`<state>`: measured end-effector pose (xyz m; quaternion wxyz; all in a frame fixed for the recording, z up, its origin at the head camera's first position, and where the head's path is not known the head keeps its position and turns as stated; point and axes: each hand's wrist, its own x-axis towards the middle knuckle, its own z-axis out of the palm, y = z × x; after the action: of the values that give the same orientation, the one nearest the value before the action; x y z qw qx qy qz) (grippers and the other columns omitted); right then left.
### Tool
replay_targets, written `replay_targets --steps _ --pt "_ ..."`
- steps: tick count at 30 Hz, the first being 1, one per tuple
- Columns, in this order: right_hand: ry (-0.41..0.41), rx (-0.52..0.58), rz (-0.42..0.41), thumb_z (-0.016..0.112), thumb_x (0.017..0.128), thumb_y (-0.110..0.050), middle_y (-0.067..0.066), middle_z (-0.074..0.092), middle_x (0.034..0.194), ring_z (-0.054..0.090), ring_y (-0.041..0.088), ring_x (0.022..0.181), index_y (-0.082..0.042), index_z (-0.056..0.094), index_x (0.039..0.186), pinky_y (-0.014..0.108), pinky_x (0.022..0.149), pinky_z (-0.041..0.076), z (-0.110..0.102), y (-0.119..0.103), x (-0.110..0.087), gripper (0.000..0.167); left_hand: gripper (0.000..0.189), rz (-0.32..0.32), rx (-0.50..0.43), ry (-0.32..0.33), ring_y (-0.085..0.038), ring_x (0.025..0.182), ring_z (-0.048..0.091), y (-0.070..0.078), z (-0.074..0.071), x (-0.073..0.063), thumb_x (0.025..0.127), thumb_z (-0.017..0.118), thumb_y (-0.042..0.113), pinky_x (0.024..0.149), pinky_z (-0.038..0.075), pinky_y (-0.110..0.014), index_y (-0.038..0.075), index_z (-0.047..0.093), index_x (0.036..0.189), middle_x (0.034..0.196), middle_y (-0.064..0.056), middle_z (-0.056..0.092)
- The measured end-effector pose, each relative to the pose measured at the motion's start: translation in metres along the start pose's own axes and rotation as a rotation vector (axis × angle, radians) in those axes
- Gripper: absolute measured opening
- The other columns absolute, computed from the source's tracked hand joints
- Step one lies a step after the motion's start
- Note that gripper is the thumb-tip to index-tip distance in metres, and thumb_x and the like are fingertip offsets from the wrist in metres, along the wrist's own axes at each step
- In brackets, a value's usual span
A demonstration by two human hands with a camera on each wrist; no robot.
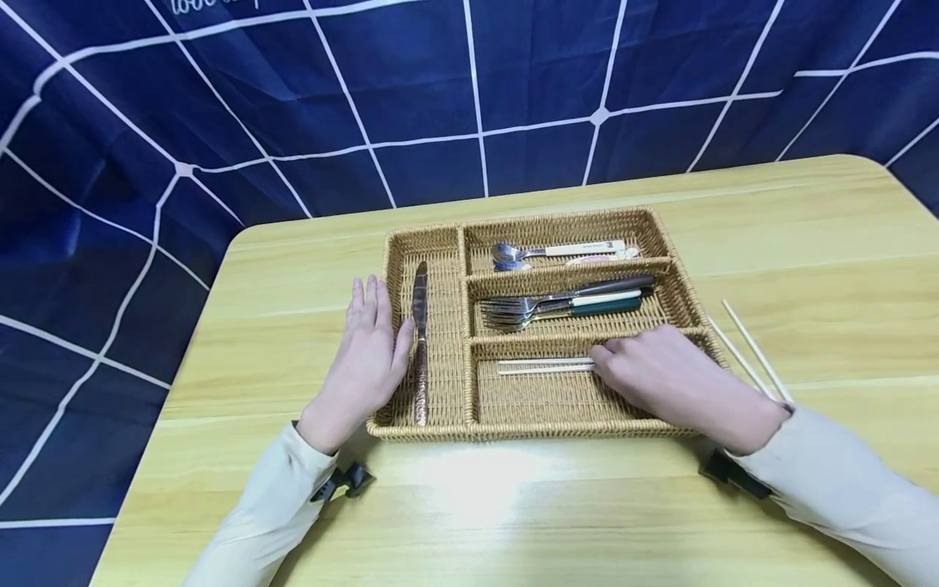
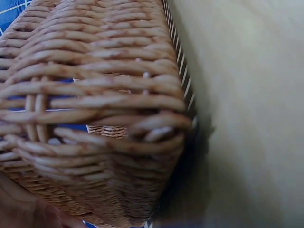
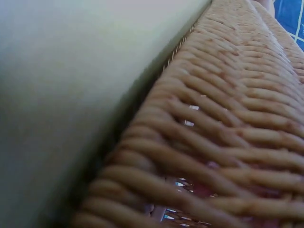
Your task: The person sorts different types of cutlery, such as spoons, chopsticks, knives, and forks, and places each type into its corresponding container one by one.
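Note:
A wicker cutlery tray [image 1: 557, 428] with several compartments lies on the table. My right hand [image 1: 660, 375] reaches into its front right compartment, fingers curled over the right ends of a pair of pale chopsticks [image 1: 543, 369], which lie lengthwise there. With fingers straight, my left hand [image 1: 364, 359] rests along the tray's left rim, thumb over the edge beside a table knife [image 1: 421, 326] in the long left compartment. Woven wall [image 2: 95, 109] fills much of the left wrist view. The right wrist view shows mostly wicker [image 3: 223, 109], with the right hand's fingers hidden.
Forks [image 1: 521, 308] with dark, white and green handles lie in the middle compartment. Behind them are spoons [image 1: 506, 253] in the back one. Two more chopsticks [image 1: 756, 350] are on the table [image 1: 844, 269] right of the tray, partly behind the right forearm. A blue grid-patterned cloth [image 1: 425, 98] hangs behind.

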<state>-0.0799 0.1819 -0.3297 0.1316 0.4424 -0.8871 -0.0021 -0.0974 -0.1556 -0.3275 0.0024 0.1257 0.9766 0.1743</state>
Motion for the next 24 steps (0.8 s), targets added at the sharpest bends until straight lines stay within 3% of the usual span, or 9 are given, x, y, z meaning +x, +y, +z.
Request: replay_targets --steps 6,12,18,21,24 --pt "0.054 0.004 0.054 0.063 0.083 -0.01 -0.009 0.03 0.047 0.024 0.004 0.039 -0.012 0.047 0.06 0.019 0.033 0.02 0.004 0.0 0.001 0.028 0.068 -0.009 -0.002 0.0 -0.043 0.144 -0.006 0.0 -0.001 0.001 0.105 0.033 0.032 0.118 0.006 -0.054 -0.014 0.006 0.147 0.155 -0.033 0.001" --pt "0.054 0.083 0.115 0.067 0.082 -0.014 -0.012 0.037 0.049 0.029 0.003 0.041 -0.016 0.049 0.063 0.02 0.033 0.025 -0.002 0.001 -0.005 0.026 0.069 -0.004 -0.007 -0.002 -0.043 0.144 -0.006 0.002 0.001 0.0 0.105 0.035 0.032 0.118 0.006 -0.053 -0.014 0.006 0.147 0.155 -0.033 0.002" --pt "0.071 0.12 0.305 0.064 0.089 -0.021 -0.014 0.037 0.051 0.031 0.002 0.042 -0.017 0.053 0.07 0.018 0.034 0.024 -0.026 0.01 -0.032 0.023 0.068 0.003 -0.006 0.008 -0.044 0.144 -0.006 0.001 0.001 -0.002 0.105 0.036 0.029 0.118 0.005 -0.053 -0.016 0.007 0.147 0.154 -0.034 0.003" --pt "0.093 0.09 0.412 0.06 0.094 -0.023 -0.012 0.031 0.049 0.03 0.006 0.042 -0.018 0.046 0.068 0.023 0.034 0.025 -0.035 0.02 -0.051 0.03 0.067 0.005 -0.007 0.016 -0.044 0.144 -0.005 0.0 0.0 -0.003 0.105 0.036 0.028 0.118 0.006 -0.053 -0.016 0.007 0.147 0.154 -0.034 0.003" --pt "0.051 0.074 0.53 0.055 0.097 -0.022 -0.01 0.028 0.049 0.032 0.01 0.043 -0.018 0.039 0.066 0.029 0.035 0.025 -0.04 0.029 -0.073 0.035 0.067 0.012 -0.011 0.017 -0.044 0.144 -0.005 0.0 -0.001 -0.003 0.105 0.034 0.029 0.118 0.005 -0.053 -0.016 0.007 0.147 0.154 -0.034 0.003"
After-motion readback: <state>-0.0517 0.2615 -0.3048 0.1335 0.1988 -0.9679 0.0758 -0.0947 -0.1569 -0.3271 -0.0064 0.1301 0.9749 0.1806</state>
